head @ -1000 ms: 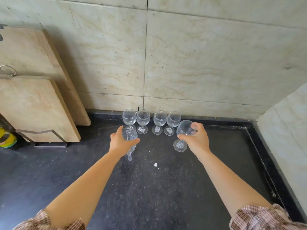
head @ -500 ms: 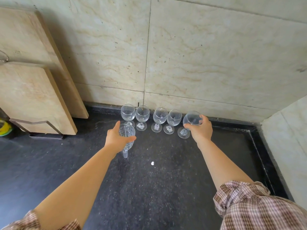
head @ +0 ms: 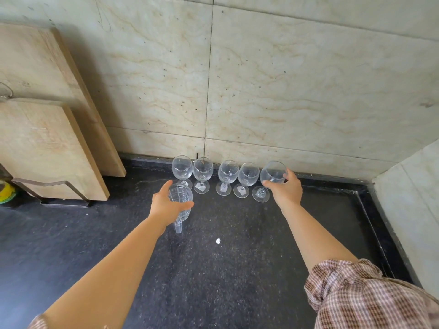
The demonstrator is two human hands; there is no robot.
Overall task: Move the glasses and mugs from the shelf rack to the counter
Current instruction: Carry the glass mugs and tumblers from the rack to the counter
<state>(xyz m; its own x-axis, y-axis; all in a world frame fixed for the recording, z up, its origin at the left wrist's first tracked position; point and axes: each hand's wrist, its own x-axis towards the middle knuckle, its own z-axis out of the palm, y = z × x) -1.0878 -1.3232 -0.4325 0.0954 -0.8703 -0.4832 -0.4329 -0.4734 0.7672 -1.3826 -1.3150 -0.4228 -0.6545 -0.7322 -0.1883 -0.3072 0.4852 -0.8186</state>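
– Right hand [head: 286,192] is gripping the wine glass [head: 273,173] by its bowl. The foot is resting, or nearly resting, on the counter [head: 237,269] at the right end of the row of four glasses [head: 228,173].
– And the left?
– Left hand [head: 166,206] is clasping the cut-pattern glass [head: 181,198] just in front of the row's leftmost glass. Its stem is pointing down and toward the person. Foot unclear, possibly blurred.
– So what is deciding the next move?
– Probably the axis: that glass is tilting and needs righting before it is set down.
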